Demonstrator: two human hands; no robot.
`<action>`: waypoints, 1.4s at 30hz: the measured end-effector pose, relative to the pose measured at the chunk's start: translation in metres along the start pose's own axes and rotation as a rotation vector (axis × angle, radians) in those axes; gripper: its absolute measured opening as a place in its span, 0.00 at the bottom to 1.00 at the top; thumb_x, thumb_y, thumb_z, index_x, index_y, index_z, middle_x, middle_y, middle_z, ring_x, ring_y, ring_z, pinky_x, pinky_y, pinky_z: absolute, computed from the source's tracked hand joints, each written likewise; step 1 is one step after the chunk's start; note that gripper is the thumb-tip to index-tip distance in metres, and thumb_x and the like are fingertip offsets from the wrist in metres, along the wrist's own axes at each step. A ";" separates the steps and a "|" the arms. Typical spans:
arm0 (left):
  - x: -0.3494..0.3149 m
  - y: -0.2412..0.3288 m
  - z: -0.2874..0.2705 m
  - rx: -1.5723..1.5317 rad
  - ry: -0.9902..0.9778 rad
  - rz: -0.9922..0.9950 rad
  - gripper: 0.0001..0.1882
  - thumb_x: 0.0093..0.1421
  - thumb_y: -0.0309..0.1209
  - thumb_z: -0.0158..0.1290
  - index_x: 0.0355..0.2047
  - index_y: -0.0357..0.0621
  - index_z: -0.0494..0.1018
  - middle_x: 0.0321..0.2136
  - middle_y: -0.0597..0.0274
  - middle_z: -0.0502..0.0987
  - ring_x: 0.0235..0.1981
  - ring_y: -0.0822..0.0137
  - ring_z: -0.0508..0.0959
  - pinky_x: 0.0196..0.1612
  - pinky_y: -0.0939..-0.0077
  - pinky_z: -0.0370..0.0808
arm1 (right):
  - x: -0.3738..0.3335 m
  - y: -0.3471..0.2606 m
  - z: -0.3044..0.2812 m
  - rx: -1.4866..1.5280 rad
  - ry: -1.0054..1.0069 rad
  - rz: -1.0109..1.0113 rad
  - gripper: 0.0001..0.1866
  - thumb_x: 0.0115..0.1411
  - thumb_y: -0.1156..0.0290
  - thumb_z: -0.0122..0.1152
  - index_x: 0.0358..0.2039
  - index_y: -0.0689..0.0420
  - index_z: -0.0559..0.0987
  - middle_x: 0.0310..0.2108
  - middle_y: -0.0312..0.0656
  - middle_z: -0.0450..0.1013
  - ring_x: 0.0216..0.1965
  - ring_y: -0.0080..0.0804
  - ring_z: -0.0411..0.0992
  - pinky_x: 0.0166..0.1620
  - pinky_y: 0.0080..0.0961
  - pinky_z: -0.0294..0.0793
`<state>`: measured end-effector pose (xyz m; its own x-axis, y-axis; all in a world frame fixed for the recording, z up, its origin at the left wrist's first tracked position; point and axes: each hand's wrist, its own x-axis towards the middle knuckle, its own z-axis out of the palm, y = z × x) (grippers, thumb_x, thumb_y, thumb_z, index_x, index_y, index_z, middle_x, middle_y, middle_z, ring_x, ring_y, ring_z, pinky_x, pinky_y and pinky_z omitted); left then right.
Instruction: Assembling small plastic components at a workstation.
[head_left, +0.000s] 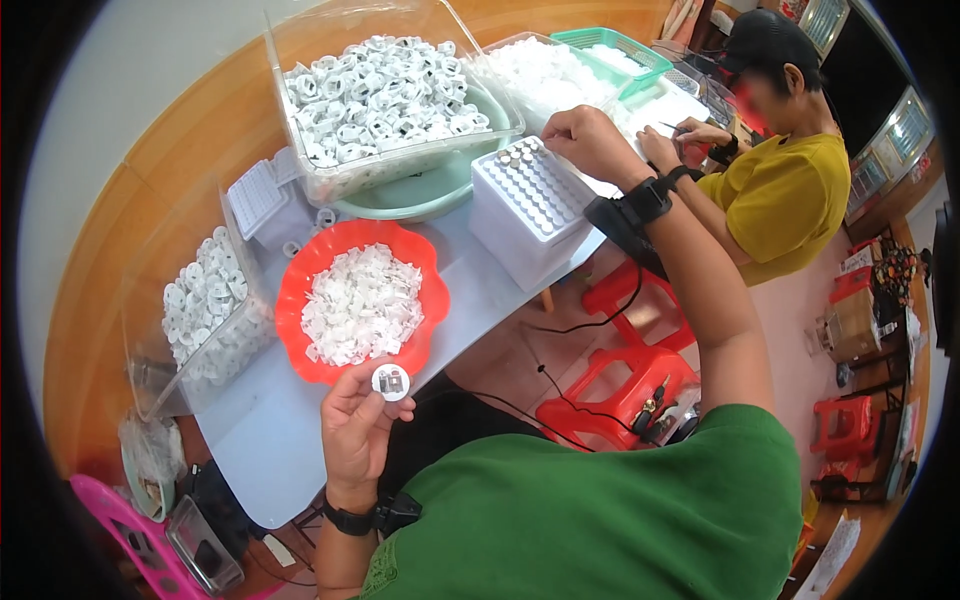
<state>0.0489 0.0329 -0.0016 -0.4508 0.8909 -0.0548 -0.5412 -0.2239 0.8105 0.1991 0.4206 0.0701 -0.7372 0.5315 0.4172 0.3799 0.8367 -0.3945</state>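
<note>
The pale table [255, 450] is bearing a red bowl [434, 305] and a white box [518, 240]. The right hand [592, 143] is curling near the box's top, whether grasping anything I cannot tell; the left hand [355, 430] is pinching a round white piece [390, 382] by the bowl.

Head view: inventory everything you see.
Table: one, pale blue, centre
Bowl: one, red, on table
Flat pieces: uncountable, white, in bowl
Bins: at least two, clear, back and left
Rounded parts: uncountable, white, in bins
Basin: one, pale green, under larger bin
Tray block: one, white, near right hand
Basket: one, green, far end
Stools: at least three, red, floor
Chair: one, pink, lower left
Co-worker: one, yellow shirt, upper right
Round part: one, white, in left hand
Left hand: one, black wristband, near bowl
Right hand: one, black wristband, near basket side
</note>
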 end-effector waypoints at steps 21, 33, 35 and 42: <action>-0.006 0.000 -0.015 -0.098 -0.031 0.017 0.16 0.62 0.23 0.47 0.49 0.31 0.67 0.38 0.54 0.76 0.35 0.66 0.78 0.37 0.75 0.75 | -0.010 -0.034 -0.015 -0.029 -0.082 -0.006 0.04 0.44 0.78 0.59 0.20 0.64 0.74 0.17 0.43 0.70 0.20 0.29 0.68 0.26 0.25 0.68; -0.008 -0.004 -0.020 -0.126 -0.051 0.018 0.17 0.60 0.23 0.49 0.50 0.33 0.67 0.39 0.55 0.75 0.36 0.68 0.77 0.38 0.75 0.75 | -0.089 -0.160 0.007 0.496 -0.063 -0.143 0.07 0.48 0.85 0.59 0.29 0.63 0.77 0.27 0.37 0.73 0.24 0.23 0.71 0.27 0.19 0.71; -0.008 -0.004 -0.019 -0.122 -0.057 0.010 0.17 0.60 0.23 0.50 0.50 0.33 0.67 0.39 0.55 0.76 0.36 0.68 0.77 0.38 0.76 0.75 | -0.099 -0.180 0.033 0.541 -0.093 -0.289 0.08 0.46 0.85 0.62 0.28 0.62 0.76 0.27 0.40 0.72 0.25 0.30 0.72 0.28 0.22 0.71; -0.019 -0.005 -0.016 -0.055 -0.055 0.048 0.16 0.59 0.22 0.51 0.48 0.33 0.68 0.38 0.57 0.76 0.36 0.70 0.76 0.39 0.77 0.74 | -0.119 -0.219 0.091 0.621 -0.011 -0.397 0.09 0.43 0.84 0.63 0.26 0.61 0.73 0.24 0.42 0.69 0.23 0.38 0.70 0.27 0.28 0.69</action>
<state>0.0493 0.0107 -0.0136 -0.4381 0.8988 0.0167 -0.5589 -0.2869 0.7780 0.1530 0.1619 0.0321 -0.7602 0.1996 0.6183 -0.3012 0.7349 -0.6076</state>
